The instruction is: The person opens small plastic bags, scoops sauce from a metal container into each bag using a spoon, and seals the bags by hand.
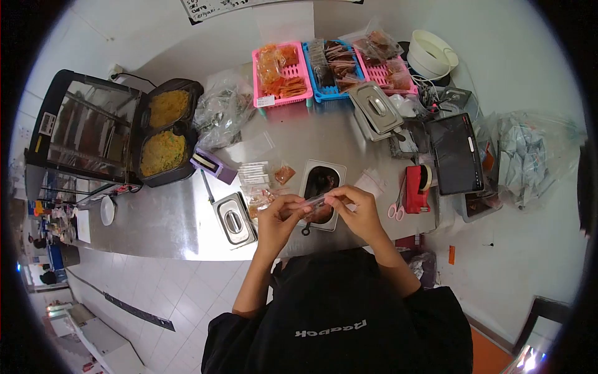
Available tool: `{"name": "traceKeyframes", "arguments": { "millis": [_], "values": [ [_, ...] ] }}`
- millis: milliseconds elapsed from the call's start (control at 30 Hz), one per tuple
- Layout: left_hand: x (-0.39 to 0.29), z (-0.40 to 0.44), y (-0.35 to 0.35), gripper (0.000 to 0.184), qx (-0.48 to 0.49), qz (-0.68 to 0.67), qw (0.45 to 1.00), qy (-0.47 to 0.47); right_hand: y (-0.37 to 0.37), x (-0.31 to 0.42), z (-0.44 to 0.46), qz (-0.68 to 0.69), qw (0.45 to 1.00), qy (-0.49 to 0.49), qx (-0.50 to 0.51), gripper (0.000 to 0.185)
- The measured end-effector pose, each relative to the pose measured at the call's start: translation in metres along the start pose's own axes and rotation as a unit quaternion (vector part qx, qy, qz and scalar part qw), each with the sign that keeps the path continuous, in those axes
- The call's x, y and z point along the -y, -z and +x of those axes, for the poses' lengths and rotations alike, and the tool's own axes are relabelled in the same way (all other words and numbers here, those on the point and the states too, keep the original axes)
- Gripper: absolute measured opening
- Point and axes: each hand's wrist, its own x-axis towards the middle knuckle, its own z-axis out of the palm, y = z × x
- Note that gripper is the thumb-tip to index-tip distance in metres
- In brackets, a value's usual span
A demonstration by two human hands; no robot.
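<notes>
Both my hands pinch a small clear plastic bag (316, 200) between their fingertips. My left hand (280, 218) is closed on its left end, and my right hand (360, 217) is closed on its right end. Under the bag stands a steel container (342, 170) with dark sauce in it; a dark handle end (305, 230) sticks out at its near side. Left of the container lie a small filled sachet (284, 174) and a row of flat plastic bags (253, 174). More reddish packets (258, 198) lie just beyond my left hand.
A steel lid (234, 219) and a purple tape dispenser (213, 166) stand left. Right are pink scissors (397, 210), a red tape dispenser (416, 193) and a tablet (456, 153). Pink (281, 100) and blue baskets (330, 97) of packets line the back.
</notes>
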Motion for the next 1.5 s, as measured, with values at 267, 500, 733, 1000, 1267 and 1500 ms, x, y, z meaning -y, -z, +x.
{"name": "traceKeyframes", "arguments": {
  "millis": [267, 500, 733, 1000, 1267, 1500],
  "values": [
    [0.007, 0.000, -0.004, 0.011, 0.009, 0.126, 0.990, -0.057, -0.011, 0.014, -0.002, -0.034, 0.997, 0.028, 0.056, 0.006],
    [-0.007, -0.003, -0.010, 0.008, -0.013, 0.085, 0.995, -0.058, -0.002, 0.013, -0.010, -0.059, 0.996, 0.060, -0.033, 0.005],
    [-0.017, 0.005, 0.003, 0.012, -0.072, 0.065, 0.992, -0.080, 0.033, -0.046, -0.012, -0.032, 0.996, -0.039, -0.078, 0.012],
    [0.011, 0.057, 0.044, 0.039, -0.220, 0.433, 0.865, -0.124, 0.104, -0.194, -0.018, -0.418, 0.884, -0.122, -0.171, 0.011],
    [0.006, 0.055, 0.010, 0.027, -0.162, 0.282, 0.940, -0.108, 0.122, -0.172, -0.011, -0.355, 0.915, -0.087, -0.173, 0.011],
    [0.019, 0.055, -0.062, 0.022, 0.001, 0.191, 0.978, -0.081, 0.131, -0.141, -0.015, 0.078, 0.929, -0.276, -0.236, 0.022]
  ]
}}
